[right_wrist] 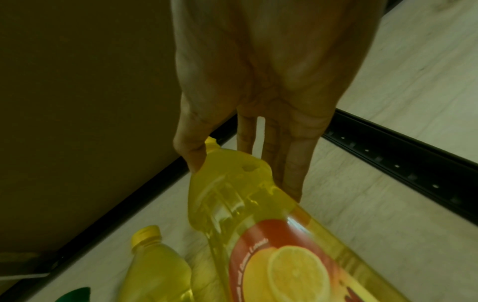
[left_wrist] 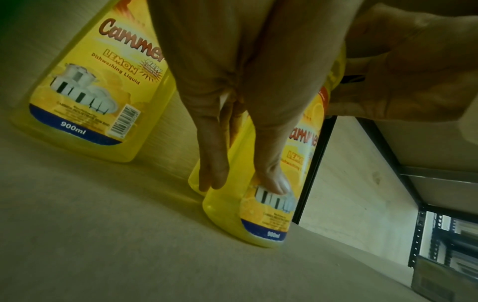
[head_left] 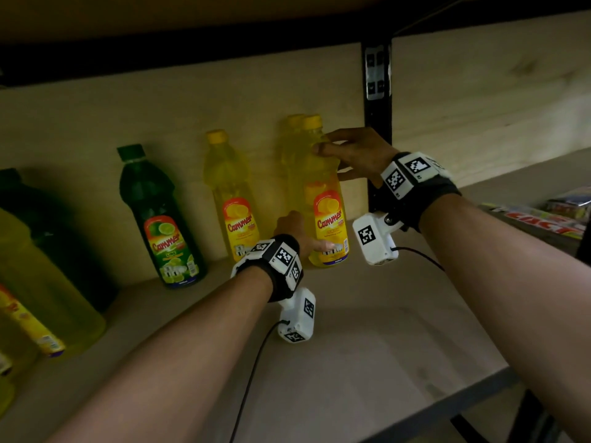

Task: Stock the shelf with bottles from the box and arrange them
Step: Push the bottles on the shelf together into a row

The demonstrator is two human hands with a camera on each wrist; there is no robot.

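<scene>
A yellow Cammer lemon bottle (head_left: pixel 329 225) (left_wrist: pixel 258 220) (right_wrist: pixel 284 255) stands at the back of the wooden shelf (head_left: pixel 367 330). My right hand (head_left: pixel 335 155) (right_wrist: pixel 245 173) holds its shoulder, with the thumb on one side and the fingers behind. My left hand (head_left: pixel 300 238) (left_wrist: pixel 240 183) grips its base, with the thumb on the label and the fingers round the far side. A second yellow bottle (head_left: pixel 289 145) stands right behind it. Another yellow bottle (head_left: pixel 232 199) (left_wrist: pixel 88 98) and a green bottle (head_left: pixel 163 219) stand to the left. The box is out of view.
A black upright post (head_left: pixel 377 123) rises just right of the held bottle. A large yellow bottle (head_left: pixel 41 298) and a dark green one (head_left: pixel 38 225) stand at the far left. Flat printed packets (head_left: pixel 543 219) lie on the neighbouring shelf to the right.
</scene>
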